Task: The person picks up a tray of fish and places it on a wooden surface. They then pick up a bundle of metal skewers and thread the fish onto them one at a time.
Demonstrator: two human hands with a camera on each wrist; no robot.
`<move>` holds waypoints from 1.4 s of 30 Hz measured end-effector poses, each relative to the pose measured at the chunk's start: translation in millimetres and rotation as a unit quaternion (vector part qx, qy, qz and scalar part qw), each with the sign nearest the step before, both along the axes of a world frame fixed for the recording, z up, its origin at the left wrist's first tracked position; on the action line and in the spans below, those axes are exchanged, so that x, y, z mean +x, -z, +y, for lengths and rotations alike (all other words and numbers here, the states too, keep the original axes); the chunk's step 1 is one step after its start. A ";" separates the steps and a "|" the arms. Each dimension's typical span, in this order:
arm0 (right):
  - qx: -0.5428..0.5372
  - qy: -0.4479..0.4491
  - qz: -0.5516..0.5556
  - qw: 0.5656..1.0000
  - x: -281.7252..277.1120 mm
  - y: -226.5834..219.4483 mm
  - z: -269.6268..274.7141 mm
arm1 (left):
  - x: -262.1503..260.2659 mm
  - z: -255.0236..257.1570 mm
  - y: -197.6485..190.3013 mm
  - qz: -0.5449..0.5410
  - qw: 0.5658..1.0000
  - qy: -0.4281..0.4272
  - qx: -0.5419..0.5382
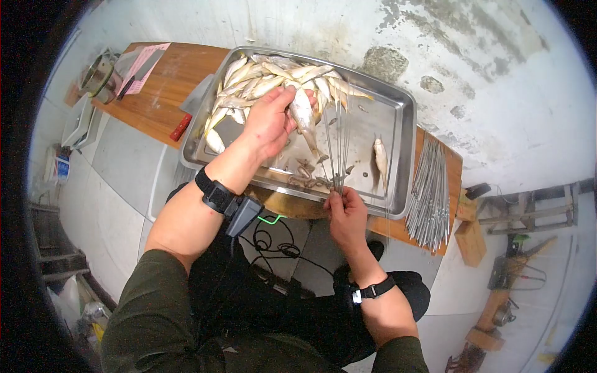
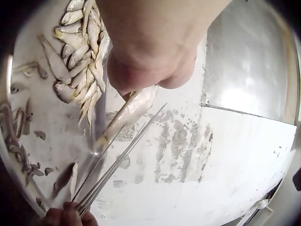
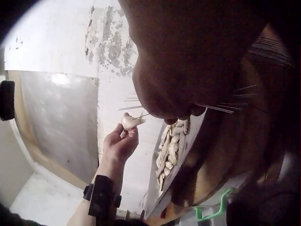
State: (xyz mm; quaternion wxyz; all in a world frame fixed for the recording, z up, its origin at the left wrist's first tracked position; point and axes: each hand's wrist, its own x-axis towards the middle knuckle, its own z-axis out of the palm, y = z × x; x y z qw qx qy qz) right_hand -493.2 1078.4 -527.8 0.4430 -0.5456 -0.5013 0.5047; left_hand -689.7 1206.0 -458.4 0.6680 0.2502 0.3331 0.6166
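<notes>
My left hand grips a pale fish by its head end, tail pointing down toward me, over a steel tray. Several thin metal skewers stand fanned in my right hand, pinched at their lower ends by the tray's near rim. In the left wrist view the held fish lies alongside the skewers, its tail close to the shafts. Behind my left hand is a heap of small yellowish fish. A single fish lies apart at the tray's right. Dark scraps lie near the front rim.
A bundle of metal skewers lies on the wooden board right of the tray. To the left are a red-handled knife, a black-handled knife on pink paper, and a metal pot. A stained wall rises behind.
</notes>
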 end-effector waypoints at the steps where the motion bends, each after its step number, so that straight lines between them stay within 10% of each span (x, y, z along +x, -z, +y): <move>1: -0.003 -0.004 -0.002 1.000 0.2 1.1 -0.5 | -0.8 -0.1 -1.0 -0.006 1.000 -0.008 -0.004; 42: -0.010 0.014 -0.014 1.000 -3.6 -9.3 1.4 | 29.9 -30.5 17.0 0.140 0.985 0.044 -0.087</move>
